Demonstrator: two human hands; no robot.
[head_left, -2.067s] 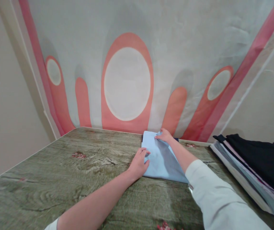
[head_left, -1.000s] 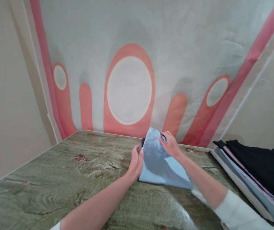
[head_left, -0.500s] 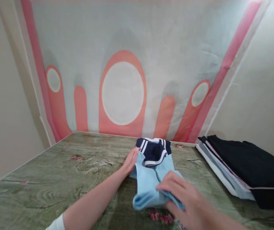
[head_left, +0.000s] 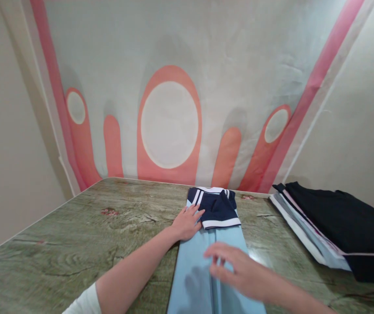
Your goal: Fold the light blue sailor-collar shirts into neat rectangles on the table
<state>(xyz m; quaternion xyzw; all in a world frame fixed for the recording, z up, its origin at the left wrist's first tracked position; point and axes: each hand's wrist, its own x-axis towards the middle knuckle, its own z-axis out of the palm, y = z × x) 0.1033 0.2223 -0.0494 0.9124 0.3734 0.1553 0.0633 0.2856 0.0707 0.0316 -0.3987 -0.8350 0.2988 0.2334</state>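
A light blue garment (head_left: 190, 270) with a navy, white-striped part (head_left: 219, 209) at its far end lies in a long narrow strip on the table. My left hand (head_left: 187, 223) rests flat with fingers spread on the garment's left side, at the border of blue and navy. Above the blue cloth hovers my right hand (head_left: 231, 266), its fingers apart and curved with nothing between them; its shadow falls on the fabric. The garment's near end runs out of view at the bottom.
On the right stands a stack of folded clothes (head_left: 344, 222), black on top with grey, white and pinkish layers below. The wood-patterned table (head_left: 76, 253) meets a wall hanging (head_left: 170, 126) at the back.
My right hand has let go of the blue cloth's near end, which now lies stretched flat toward me. My left hand has shifted onto the cloth, and the navy part lies flatter.
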